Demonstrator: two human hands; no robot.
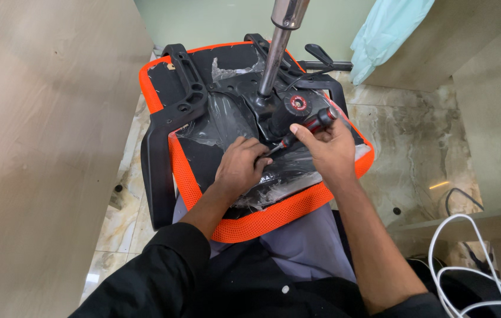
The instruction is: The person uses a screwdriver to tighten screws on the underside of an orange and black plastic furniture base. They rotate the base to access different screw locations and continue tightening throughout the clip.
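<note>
An upturned office chair seat [244, 227] with orange mesh edging rests on my lap, its black underside wrapped in clear plastic. A chrome gas cylinder [275, 53] rises from the black mechanism [289, 109] in the middle. My right hand [330, 150] grips a black and red screwdriver [309, 126], which slants down to the left. My left hand [240, 165] is curled at the screwdriver's tip on the seat's underside; the tip itself is hidden by my fingers. A black armrest [165, 135] runs along the seat's left side.
A wooden panel [44, 147] stands close on the left. A marbled tile floor [421, 141] lies to the right, with a white cable [468, 259] looping at lower right. A pale blue cloth [389, 29] hangs at the back right.
</note>
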